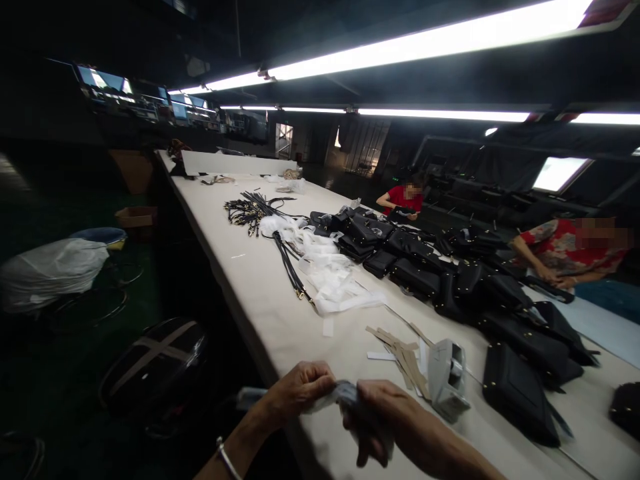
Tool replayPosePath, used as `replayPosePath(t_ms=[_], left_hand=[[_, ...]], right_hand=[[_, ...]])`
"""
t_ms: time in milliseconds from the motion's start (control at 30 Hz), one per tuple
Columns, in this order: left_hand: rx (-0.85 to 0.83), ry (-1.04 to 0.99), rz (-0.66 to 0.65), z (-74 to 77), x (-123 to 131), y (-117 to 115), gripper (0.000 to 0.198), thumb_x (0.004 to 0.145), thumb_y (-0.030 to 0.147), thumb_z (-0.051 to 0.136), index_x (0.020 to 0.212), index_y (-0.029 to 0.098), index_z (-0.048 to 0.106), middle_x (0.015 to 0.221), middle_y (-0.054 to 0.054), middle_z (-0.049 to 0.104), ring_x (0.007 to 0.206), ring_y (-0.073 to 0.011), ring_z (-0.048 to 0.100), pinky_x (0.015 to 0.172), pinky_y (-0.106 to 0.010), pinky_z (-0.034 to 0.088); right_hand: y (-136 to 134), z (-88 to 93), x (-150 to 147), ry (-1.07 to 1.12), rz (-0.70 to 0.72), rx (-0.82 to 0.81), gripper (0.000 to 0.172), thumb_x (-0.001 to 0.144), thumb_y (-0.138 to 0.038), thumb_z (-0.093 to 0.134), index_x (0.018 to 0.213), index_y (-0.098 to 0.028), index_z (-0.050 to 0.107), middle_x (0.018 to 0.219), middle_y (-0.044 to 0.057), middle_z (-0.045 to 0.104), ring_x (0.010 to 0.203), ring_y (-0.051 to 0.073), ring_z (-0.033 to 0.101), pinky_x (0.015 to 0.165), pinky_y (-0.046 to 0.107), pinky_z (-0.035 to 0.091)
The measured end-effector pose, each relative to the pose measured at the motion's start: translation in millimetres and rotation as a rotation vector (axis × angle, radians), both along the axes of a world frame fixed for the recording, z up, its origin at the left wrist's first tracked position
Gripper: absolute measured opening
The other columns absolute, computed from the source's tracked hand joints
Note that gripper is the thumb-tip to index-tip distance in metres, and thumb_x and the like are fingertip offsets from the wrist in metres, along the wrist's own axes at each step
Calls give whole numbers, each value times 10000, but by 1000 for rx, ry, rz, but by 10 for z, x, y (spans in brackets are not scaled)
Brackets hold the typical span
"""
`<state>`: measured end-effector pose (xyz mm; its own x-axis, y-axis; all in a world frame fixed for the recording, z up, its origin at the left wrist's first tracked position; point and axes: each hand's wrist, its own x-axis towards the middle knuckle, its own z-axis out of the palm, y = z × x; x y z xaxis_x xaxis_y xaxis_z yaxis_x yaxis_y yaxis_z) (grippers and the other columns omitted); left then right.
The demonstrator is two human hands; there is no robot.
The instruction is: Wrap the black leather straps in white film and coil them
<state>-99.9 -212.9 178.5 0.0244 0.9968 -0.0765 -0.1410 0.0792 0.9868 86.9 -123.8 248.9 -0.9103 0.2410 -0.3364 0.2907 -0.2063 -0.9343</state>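
Observation:
Near the table's front edge, my left hand pinches one end of a crumpled translucent wrapping. The fingers of my right hand are closed round the wrapping's other part, just to the right. Something darker seems to be inside it, but blur hides what it is. A pale strip end shows behind my left wrist. Beyond my hands lie tan strips, with a grey-white dispenser to their right.
Black bags cover the right side of the long table. White wrapping and black straps lie mid-table. Two people work along the far side. Left of the table are a covered stool and a black bundle.

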Motion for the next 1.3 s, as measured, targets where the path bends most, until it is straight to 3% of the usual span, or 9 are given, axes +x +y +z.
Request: replayPosePath(t_ms=[167, 267, 333, 467, 633, 800, 1033, 1200, 1300], left_hand=[[39, -116, 155, -98, 186, 5, 650, 867, 736, 423, 760, 122, 606, 595, 3, 523, 522, -94, 420, 527, -233, 308], [62, -302, 297, -121, 376, 26, 607, 827, 744, 498, 928, 150, 575, 587, 49, 491, 448, -71, 368, 442, -210, 277], [42, -394, 307, -152, 523, 53, 571, 778, 682, 639, 1035, 183, 531, 629, 79, 483, 401, -38, 295, 388, -188, 217], [-65, -441, 204, -189, 707, 80, 497, 804, 634, 637, 989, 184, 532, 565, 92, 486, 317, -26, 264, 312, -178, 160], [-208, -433, -5, -87, 498, 0, 419, 826, 550, 637, 957, 156, 585, 553, 65, 525, 370, -51, 384, 347, -167, 275], [-291, -223, -30, -39, 166, -9, 366, 817, 502, 637, 930, 162, 558, 583, 68, 522, 416, -52, 364, 393, -183, 186], [-120, 87, -78, -67, 124, 78, 194, 745, 211, 680, 901, 180, 570, 651, 84, 459, 603, -90, 372, 555, -207, 291], [20, 292, -72, -77, 189, 183, 57, 788, 196, 638, 758, 162, 672, 763, 16, 581, 747, -139, 510, 694, -246, 375], [-12, 224, -69, -154, 224, 268, 27, 740, 162, 656, 733, 149, 678, 747, 8, 603, 722, -137, 532, 668, -242, 389]], right_hand=[[67, 182, -178, 194, -271, -568, 498, 891, -572, 557, 812, -98, 688, 445, -92, 369, 411, 74, 421, 598, 270, 506], [138, 267, -298, 349, -461, -605, 360, 857, -476, 659, 891, -120, 695, 559, -73, 494, 501, 71, 497, 803, 317, 529], [180, 243, -355, 425, -576, -392, 360, 858, -476, 660, 1019, -155, 682, 737, -16, 625, 708, 139, 619, 896, 365, 503], [281, 51, -360, 377, -576, 444, 366, 911, -453, 589, 1189, -216, 599, 1016, 67, 676, 991, 245, 613, 883, 387, 476], [400, -199, -205, 204, -165, 1213, 143, 949, -241, 454, 1019, -197, 571, 900, 80, 652, 799, 223, 589, 708, 350, 462], [375, -414, 18, 59, 193, 1476, 121, 945, -281, 474, 904, -189, 541, 840, 74, 621, 737, 217, 536, 673, 341, 420], [304, -561, 138, -143, 202, 1260, 358, 948, -493, 477, 784, -192, 580, 697, 18, 596, 608, 159, 488, 588, 286, 361], [323, -504, 221, -289, 97, 449, 444, 890, -554, 551, 698, -162, 636, 484, -52, 482, 435, 84, 441, 427, 190, 320], [347, -535, 312, -240, 24, 152, 551, 830, -646, 576, 708, -120, 683, 462, -38, 506, 377, 69, 444, 360, 164, 298]])
